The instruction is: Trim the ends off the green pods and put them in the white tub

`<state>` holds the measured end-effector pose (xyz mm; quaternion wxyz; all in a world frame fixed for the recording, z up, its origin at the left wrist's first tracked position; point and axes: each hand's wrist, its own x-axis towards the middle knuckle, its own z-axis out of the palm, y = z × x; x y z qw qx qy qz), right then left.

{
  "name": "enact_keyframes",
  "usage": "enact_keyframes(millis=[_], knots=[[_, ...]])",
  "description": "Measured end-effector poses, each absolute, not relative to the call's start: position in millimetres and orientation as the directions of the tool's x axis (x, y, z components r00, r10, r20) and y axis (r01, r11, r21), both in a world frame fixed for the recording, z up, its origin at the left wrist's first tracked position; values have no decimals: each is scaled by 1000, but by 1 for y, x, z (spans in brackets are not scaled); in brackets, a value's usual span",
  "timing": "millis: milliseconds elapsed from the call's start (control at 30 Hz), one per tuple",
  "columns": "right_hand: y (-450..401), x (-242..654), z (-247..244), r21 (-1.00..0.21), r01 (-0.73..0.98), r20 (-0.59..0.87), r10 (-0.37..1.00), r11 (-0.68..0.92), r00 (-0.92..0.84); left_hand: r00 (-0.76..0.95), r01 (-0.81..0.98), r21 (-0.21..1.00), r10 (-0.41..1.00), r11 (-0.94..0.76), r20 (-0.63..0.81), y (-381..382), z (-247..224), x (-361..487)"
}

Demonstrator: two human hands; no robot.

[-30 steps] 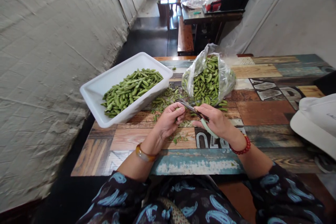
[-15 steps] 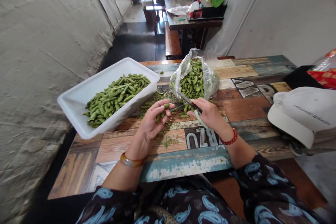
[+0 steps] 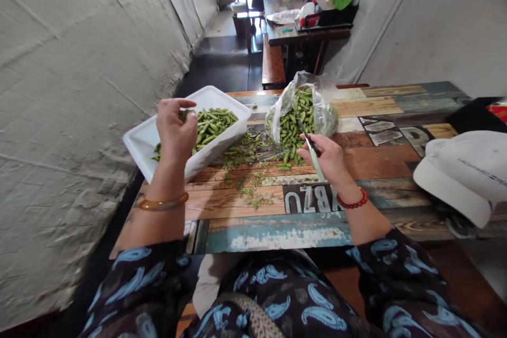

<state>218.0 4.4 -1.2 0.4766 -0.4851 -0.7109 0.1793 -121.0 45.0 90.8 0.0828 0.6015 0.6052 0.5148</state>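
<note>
My left hand [image 3: 176, 127] hangs over the white plastic bin [image 3: 233, 134], its fingers curled round green edamame pods that show only in part. Inside the bin lies a heap of edamame pods [image 3: 216, 122], partly covered from view by that hand. On the right, scissors [image 3: 312, 156] with a pale green handle are gripped in my right hand [image 3: 327, 156], blades pointing away from me. Just beyond their tips stands an open clear plastic bag [image 3: 330, 116] filled with more edamame pods [image 3: 303, 108]; a few have spilled at its mouth.
Green trimmings [image 3: 247, 148] are scattered over the patchwork wood table [image 3: 237, 206] between bin and bag. A white cap [image 3: 461, 169] lies at the right. The rough wall [image 3: 79, 90] runs close on the left. Behind are a bench [image 3: 273, 60] and another table [image 3: 293, 37].
My left hand has moved left and up, from the trimmings to above the bin, carrying pods. My right hand with the scissors has shifted slightly towards the bag. The whole view has swung a little.
</note>
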Motion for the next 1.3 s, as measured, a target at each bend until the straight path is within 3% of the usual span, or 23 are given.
enact_keyframes(millis=[67, 100, 233, 333, 533, 733, 900, 1033, 1133, 1300], knots=[[7, 221, -1, -756, 492, 489, 872, 432, -15, -90, 834, 490, 812, -255, 576, 52, 89, -118], [8, 222, -1, -779, 476, 467, 884, 407, 10, -27, 859, 430, 814, -277, 580, 54, 86, -112], [12, 225, -1, -880, 366, 355, 931, 303, 83, 237, 789, 401, 834, -465, 499, 55, 58, -62], [14, 225, 0, -943, 232, 283, 944, 240, 173, 363, 756, 409, 848, -511, 387, 68, 37, -19], [17, 223, 3, -973, -181, 92, 962, 142, 258, 249, 831, 428, 925, -356, 287, 130, 28, 37], [25, 217, -5, -905, -415, -35, 956, 94, 292, 201, 881, 392, 959, -266, 200, 186, 31, 71], [31, 212, -14, -875, -476, -89, 935, 92, 343, 145, 832, 510, 973, -218, 180, 217, 31, 89], [32, 207, -16, -859, -509, -132, 934, 60, 332, 202, 671, 667, 945, -324, 256, 235, 32, 97], [31, 203, -14, -851, -523, -152, 933, 44, 326, 228, 596, 718, 933, -360, 279, 229, 35, 103], [28, 196, -17, -862, -502, -158, 903, 71, 399, 200, 265, 791, 833, -552, 515, 158, 36, 105]])
